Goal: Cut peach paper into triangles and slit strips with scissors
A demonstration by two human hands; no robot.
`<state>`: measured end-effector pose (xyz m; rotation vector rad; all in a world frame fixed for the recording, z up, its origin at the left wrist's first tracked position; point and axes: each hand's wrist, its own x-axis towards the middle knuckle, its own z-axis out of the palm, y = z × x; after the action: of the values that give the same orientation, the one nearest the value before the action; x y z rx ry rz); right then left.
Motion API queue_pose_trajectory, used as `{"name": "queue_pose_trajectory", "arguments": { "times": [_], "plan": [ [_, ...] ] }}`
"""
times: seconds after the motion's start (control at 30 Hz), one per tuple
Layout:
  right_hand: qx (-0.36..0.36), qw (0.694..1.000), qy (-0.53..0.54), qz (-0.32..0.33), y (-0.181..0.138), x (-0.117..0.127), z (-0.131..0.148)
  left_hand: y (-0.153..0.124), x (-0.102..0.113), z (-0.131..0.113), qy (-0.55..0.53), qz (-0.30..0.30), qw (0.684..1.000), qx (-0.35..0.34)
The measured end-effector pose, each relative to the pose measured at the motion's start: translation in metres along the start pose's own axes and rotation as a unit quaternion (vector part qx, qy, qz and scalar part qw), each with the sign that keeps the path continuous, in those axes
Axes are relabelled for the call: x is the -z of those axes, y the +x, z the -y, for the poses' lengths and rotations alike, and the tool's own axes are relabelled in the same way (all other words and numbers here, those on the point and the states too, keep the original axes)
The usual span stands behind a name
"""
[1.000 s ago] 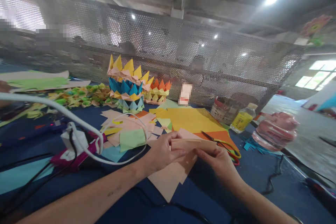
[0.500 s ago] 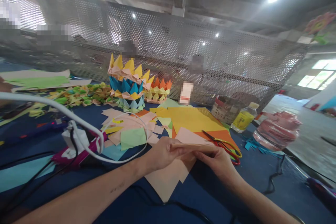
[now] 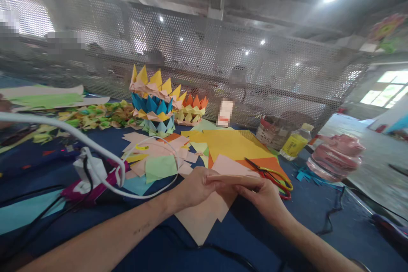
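Readable text: none; no word, number or brand can be made out.
Clear bottle [image 3: 296, 141]: yellow label [image 3: 290, 147] with darker marks, too small and blurred to read.
Pale upright item by the mesh [image 3: 225, 112]: red band near its lower end, the surface pixelated, any wording lost.
Left forearm [image 3: 127, 233]: small dark marks [image 3: 141, 229] in a short row; whether they are letters, cannot tell.
Mottled container [image 3: 270, 132]: patterned side, possible print unclear.
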<state>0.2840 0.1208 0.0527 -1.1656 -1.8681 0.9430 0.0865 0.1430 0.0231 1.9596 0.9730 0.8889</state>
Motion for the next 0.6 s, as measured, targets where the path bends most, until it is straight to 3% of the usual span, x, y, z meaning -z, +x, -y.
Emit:
{"name": "queue_pose_trajectory", "arguments": {
  "times": [0.23, 0.33, 0.43, 0.6],
  "plan": [
    [-0.018, 1.000, 0.020, -0.003, 0.000, 0.000, -0.008, -0.001, 0.002, -0.003, -0.016, 0.014, 1.000, -0.006],
    [-0.062, 0.996, 0.061, -0.010, -0.001, 0.002, -0.015, -0.003, 0.000, -0.006, -0.083, 0.019, 0.995, 0.045],
    [-0.122, 0.987, 0.100, -0.024, -0.003, 0.002, -0.017, -0.004, -0.001, -0.008, -0.179, 0.063, 0.976, 0.108],
    [-0.150, 0.972, 0.177, -0.031, -0.004, 0.000, -0.007, -0.003, -0.002, -0.009, -0.196, 0.083, 0.971, 0.106]
  ]
}}
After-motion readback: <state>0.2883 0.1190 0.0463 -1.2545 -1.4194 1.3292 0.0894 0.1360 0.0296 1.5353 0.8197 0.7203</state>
